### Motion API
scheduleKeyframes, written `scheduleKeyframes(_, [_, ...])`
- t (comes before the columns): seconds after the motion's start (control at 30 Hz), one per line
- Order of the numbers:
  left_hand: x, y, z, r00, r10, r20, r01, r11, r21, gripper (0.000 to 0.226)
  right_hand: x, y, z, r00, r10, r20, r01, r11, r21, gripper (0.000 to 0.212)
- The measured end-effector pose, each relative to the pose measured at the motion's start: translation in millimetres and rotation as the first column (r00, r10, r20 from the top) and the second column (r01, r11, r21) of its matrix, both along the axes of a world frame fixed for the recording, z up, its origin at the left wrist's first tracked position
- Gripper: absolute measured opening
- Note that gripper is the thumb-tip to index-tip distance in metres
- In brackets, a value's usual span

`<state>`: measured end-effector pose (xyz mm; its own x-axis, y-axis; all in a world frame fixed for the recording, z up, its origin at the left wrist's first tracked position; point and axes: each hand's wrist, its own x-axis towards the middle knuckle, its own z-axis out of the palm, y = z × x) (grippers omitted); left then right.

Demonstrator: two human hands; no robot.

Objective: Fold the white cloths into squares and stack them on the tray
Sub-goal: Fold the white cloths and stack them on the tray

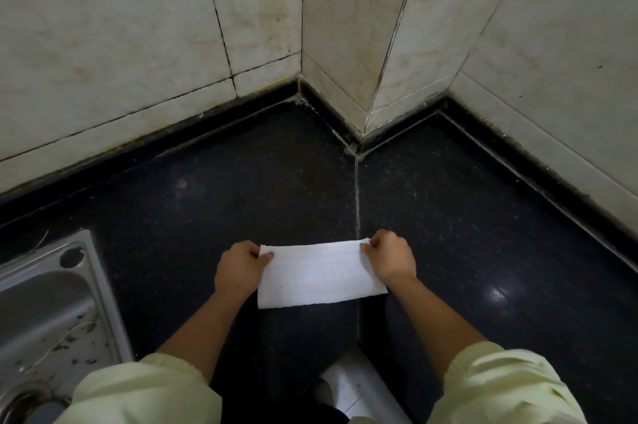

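Against a dark speckled table (483, 216), a white cloth (321, 273) is pinched at its upper corners by left grip (238, 268) and right grip (392, 259), low centre frame. Judged half-folded; 1 crosswise fold is needed next.

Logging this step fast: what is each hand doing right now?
Left hand: pinches the white cloth at its left end.
Right hand: pinches its right end.
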<state>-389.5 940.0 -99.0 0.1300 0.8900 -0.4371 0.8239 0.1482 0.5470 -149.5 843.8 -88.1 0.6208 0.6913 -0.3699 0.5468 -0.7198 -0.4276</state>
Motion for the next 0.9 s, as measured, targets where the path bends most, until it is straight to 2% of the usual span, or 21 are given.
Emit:
scheduleKeyframes(0.13, [-4,-10,2,0.998,-0.029,-0.059,0.035,0.993,0.111,0.029,-3,-9,4,0.987,0.056,0.152,-0.073,0.992,0.106,0.018])
scheduleKeyframes(0.23, [-4,-28,4,0.998,-0.051,0.021,0.047,0.984,0.172,0.031,-6,-22,5,0.991,0.087,0.100,-0.107,0.969,0.225,0.012])
scheduleKeyframes(0.37, [-9,-54,-2,0.996,-0.060,0.064,0.051,0.989,0.138,0.039,-12,-44,2,0.992,0.126,0.006,-0.126,0.981,0.146,0.022])
scheduleKeyframes(0.57, [-23,-65,-10,0.991,-0.009,0.132,0.006,1.000,0.025,0.049,-13,-61,-2,0.998,0.000,-0.062,0.004,0.997,0.075,0.024])
scheduleKeyframes(0.7, [-30,-60,-11,0.982,-0.015,0.189,0.014,1.000,0.008,0.049,-14,-61,-1,0.988,-0.105,-0.110,0.109,0.994,0.028,0.048])
scheduleKeyframes(0.77, [-32,-58,-10,0.978,-0.029,0.206,0.028,1.000,0.007,0.048,-16,-60,-1,0.975,-0.164,-0.149,0.168,0.986,0.012,0.050])
scheduleKeyframes(0.83, [-32,-57,-10,0.976,-0.036,0.215,0.036,0.999,0.006,0.048,-19,-56,2,0.960,-0.205,-0.193,0.206,0.978,-0.017,0.042])
scheduleKeyframes(0.9, [-32,-57,-10,0.975,-0.034,0.221,0.034,0.999,0.003,0.049,-21,-52,4,0.941,-0.247,-0.230,0.245,0.969,-0.036,0.018])
